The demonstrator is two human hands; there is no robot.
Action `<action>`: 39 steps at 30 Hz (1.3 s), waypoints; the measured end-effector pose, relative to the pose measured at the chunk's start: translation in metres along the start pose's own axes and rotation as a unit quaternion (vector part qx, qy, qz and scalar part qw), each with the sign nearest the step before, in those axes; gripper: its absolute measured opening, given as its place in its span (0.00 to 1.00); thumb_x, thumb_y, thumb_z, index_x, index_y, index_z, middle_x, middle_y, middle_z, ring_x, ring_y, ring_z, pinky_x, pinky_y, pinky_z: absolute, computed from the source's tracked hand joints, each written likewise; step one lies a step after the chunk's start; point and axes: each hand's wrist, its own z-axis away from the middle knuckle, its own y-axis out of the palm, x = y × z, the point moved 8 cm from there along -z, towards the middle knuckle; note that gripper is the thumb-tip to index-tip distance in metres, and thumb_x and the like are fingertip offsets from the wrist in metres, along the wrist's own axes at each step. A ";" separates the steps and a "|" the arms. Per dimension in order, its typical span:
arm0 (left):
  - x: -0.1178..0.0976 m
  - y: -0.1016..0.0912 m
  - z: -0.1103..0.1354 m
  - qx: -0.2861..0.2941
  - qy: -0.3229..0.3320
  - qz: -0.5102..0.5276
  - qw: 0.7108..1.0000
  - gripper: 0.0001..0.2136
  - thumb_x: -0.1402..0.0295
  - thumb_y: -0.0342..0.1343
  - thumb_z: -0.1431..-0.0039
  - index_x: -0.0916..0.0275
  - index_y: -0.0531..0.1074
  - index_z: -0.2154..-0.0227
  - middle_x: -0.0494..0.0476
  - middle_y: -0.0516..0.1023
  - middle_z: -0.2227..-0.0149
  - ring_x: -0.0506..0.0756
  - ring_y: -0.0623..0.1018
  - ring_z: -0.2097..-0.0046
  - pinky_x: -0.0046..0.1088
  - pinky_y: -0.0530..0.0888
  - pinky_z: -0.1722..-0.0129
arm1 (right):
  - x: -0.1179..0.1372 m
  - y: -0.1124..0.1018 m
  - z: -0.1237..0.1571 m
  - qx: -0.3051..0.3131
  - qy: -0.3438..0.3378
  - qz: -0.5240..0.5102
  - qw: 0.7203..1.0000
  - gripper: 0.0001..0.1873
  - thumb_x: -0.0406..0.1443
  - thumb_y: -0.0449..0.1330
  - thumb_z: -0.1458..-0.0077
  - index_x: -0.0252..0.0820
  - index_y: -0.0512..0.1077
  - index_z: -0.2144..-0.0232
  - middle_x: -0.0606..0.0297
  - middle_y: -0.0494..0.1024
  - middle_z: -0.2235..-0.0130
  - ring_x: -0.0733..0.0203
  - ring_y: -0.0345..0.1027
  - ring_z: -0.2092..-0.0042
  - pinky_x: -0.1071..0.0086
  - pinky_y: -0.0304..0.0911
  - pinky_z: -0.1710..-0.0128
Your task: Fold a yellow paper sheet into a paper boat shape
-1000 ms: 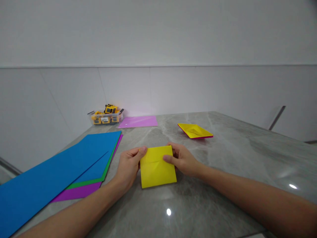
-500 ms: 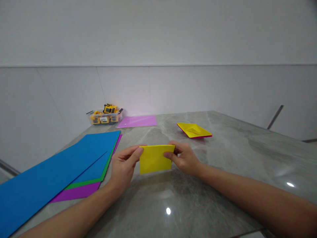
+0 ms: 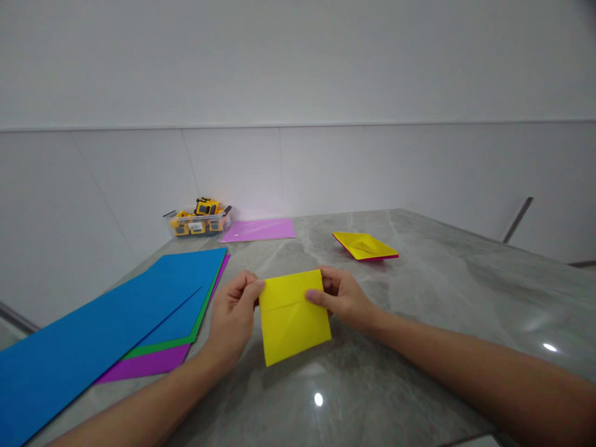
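Observation:
A yellow folded sheet of paper [image 3: 294, 326] is held up over the table, slightly tilted, with a crease running across its upper part. My left hand [image 3: 235, 313] pinches its upper left corner between thumb and fingers. At the upper right edge my right hand [image 3: 343, 297] grips it, thumb on the near face and fingers behind, partly hidden. Farther back on the right lies a folded paper boat [image 3: 365, 246], yellow inside with a red underside.
Blue sheets [image 3: 139, 304] lie on the left over a green sheet [image 3: 162, 346] and a purple sheet [image 3: 144, 364]. A pink sheet [image 3: 261, 230] and a clear box [image 3: 198, 225] of yellow toy vehicles stand at the back of the grey marbled table [image 3: 447, 310], before a white wall.
The yellow paper has opened from a narrower folded strip into a taller, squarer shape, its lower edge now hanging nearer me and tilted. Both hands keep their hold at its sides.

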 end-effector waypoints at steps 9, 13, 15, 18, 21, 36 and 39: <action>0.042 0.041 0.012 0.148 -0.203 0.053 0.967 0.17 0.62 0.65 0.53 0.63 0.72 0.61 0.58 0.80 0.66 0.58 0.79 0.67 0.34 0.75 0.65 | 0.007 -0.014 -0.001 -0.075 -0.043 0.125 0.988 0.21 0.41 0.61 0.47 0.42 0.65 0.53 0.71 0.69 0.77 0.67 0.62 0.77 0.75 0.55 0.79; 0.044 0.040 0.010 0.143 -0.190 0.071 0.969 0.18 0.64 0.65 0.53 0.63 0.71 0.59 0.62 0.80 0.61 0.60 0.80 0.63 0.35 0.76 0.65 | 0.004 -0.016 -0.004 -0.081 -0.031 0.186 0.979 0.27 0.39 0.60 0.46 0.41 0.62 0.45 0.69 0.71 0.74 0.64 0.65 0.74 0.73 0.58 0.77; 0.043 0.038 0.009 0.136 -0.185 0.073 0.971 0.18 0.65 0.65 0.52 0.63 0.71 0.59 0.62 0.80 0.60 0.61 0.81 0.62 0.35 0.76 0.65 | 0.002 -0.014 -0.005 -0.072 -0.020 0.202 0.977 0.30 0.39 0.60 0.46 0.42 0.59 0.42 0.64 0.74 0.68 0.62 0.68 0.71 0.70 0.63 0.73; 0.044 0.035 0.007 0.125 -0.187 0.066 0.972 0.18 0.65 0.65 0.53 0.63 0.71 0.59 0.62 0.81 0.62 0.61 0.81 0.63 0.35 0.76 0.66 | 0.006 -0.013 -0.004 -0.085 -0.028 0.243 0.966 0.31 0.38 0.60 0.47 0.44 0.58 0.41 0.59 0.74 0.59 0.60 0.70 0.66 0.66 0.66 0.68; 0.044 0.035 0.007 0.123 -0.182 0.055 0.974 0.18 0.65 0.64 0.52 0.64 0.71 0.58 0.62 0.81 0.62 0.61 0.81 0.63 0.34 0.77 0.67 | 0.016 -0.015 -0.001 -0.125 -0.065 0.306 0.942 0.24 0.36 0.62 0.49 0.43 0.65 0.49 0.57 0.69 0.53 0.56 0.67 0.57 0.65 0.67 0.64; 0.045 0.036 0.009 0.131 -0.180 0.034 0.974 0.18 0.64 0.63 0.50 0.64 0.71 0.56 0.62 0.81 0.63 0.60 0.81 0.65 0.33 0.77 0.67 | 0.022 -0.015 0.002 -0.158 -0.096 0.319 0.929 0.13 0.33 0.63 0.52 0.43 0.69 0.62 0.66 0.74 0.69 0.60 0.68 0.68 0.65 0.64 0.66; 0.045 0.038 0.010 0.136 -0.191 0.058 0.970 0.18 0.61 0.63 0.49 0.64 0.72 0.57 0.63 0.81 0.61 0.60 0.81 0.64 0.31 0.76 0.68 | 0.011 -0.019 -0.001 -0.152 -0.054 0.187 0.969 0.13 0.34 0.63 0.52 0.43 0.67 0.63 0.65 0.76 0.68 0.60 0.71 0.68 0.67 0.65 0.69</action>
